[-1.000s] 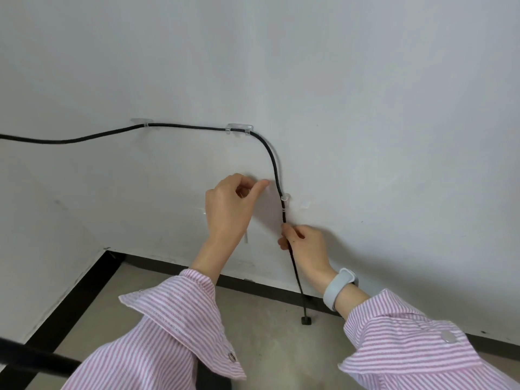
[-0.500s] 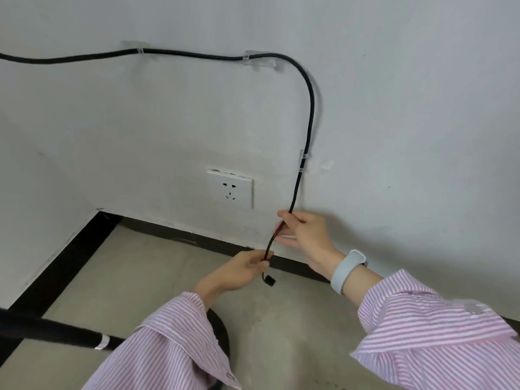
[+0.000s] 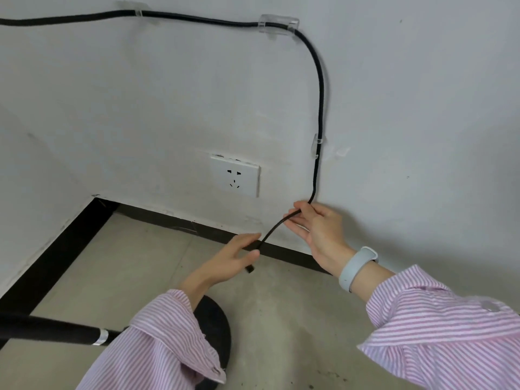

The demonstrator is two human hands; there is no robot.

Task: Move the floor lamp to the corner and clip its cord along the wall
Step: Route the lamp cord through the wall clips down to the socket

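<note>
The lamp's black cord (image 3: 320, 88) runs along the white wall from the left and bends down on the right. Three clear clips hold it: one at the top left (image 3: 138, 12), one at the bend (image 3: 277, 23), one on the vertical run (image 3: 318, 144). My right hand (image 3: 318, 223) pinches the cord just below the lowest clip. My left hand (image 3: 233, 257) grips the loose end close to the small black plug (image 3: 250, 268). The lamp's black pole (image 3: 53, 329) crosses the lower left, and its round black base (image 3: 216, 322) sits on the floor, partly hidden by my left sleeve.
A white wall socket (image 3: 235, 175) sits left of the hanging cord. Black skirting (image 3: 174, 220) lines the foot of both walls and meets in the corner at the left. The floor is bare grey concrete (image 3: 281, 319).
My left hand dropped from the wall to the cord's loose end near the floor. My right hand slid down the cord. The view tilted downward, so the socket and lamp base came into sight.
</note>
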